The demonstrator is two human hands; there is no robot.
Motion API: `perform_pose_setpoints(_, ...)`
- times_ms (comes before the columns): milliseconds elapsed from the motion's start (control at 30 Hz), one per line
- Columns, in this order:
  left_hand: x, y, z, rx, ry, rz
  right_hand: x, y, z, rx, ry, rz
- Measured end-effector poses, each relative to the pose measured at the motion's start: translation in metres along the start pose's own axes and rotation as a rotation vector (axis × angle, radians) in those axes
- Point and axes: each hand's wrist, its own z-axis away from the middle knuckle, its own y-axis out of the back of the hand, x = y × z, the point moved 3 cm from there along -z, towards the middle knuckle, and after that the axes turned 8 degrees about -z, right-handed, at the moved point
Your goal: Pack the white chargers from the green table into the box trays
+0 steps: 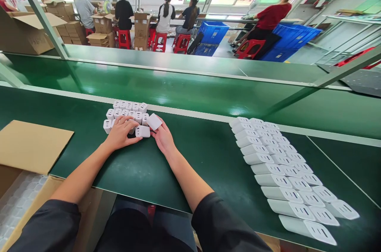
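Observation:
My right hand [164, 137] holds a white USB charger block [154, 122] between its fingers and thumb, with a plain face turned up. My left hand [120, 135] reaches over a small group of the same chargers. Its thumb and forefinger are curved around another charger [143, 131], which lies on its side with its port end facing left. Behind and beside the fingers stand several rows of white chargers [128, 106], ports up, partly hidden by the left hand.
Long rows of white chargers [275, 158] stand on the green table [196, 172] at right. A cardboard flap [32, 147] overlaps the table's left edge, above an open box with clear plastic trays [20, 208]. A green belt [178, 89] runs behind a pale rail. People sit farther back.

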Motion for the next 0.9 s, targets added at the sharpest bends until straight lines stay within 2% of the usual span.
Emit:
perform_pose_setpoints(167,-0.001,0.001,0.0,0.035,0.053,-0.02,-0.008,-0.001,0.002,-0.065,0.031,0.139)
perform_pose_setpoints(267,-0.003,0.0,0.0,0.038,0.07,-0.027,-0.015,-0.001,0.004,-0.162,-0.021,0.119)
perform_pose_setpoints(433,-0.004,-0.003,0.0,0.014,-0.003,-0.051,-0.025,-0.002,0.008,-0.289,-0.124,0.033)
perform_pose_setpoints(600,-0.009,-0.006,0.002,-0.019,0.032,-0.049,-0.027,-0.003,0.011,-0.39,-0.108,0.132)
perform_pose_setpoints(700,-0.012,-0.007,0.003,-0.022,0.051,-0.049,-0.023,-0.001,0.011,-0.345,0.01,0.391)
perform_pose_setpoints(800,-0.014,-0.007,0.003,-0.014,0.046,-0.046,-0.022,0.001,0.011,-0.231,0.254,0.76)
perform_pose_setpoints(900,-0.014,-0.007,0.003,-0.004,0.024,-0.059,-0.023,-0.003,0.014,-0.235,0.413,0.925)
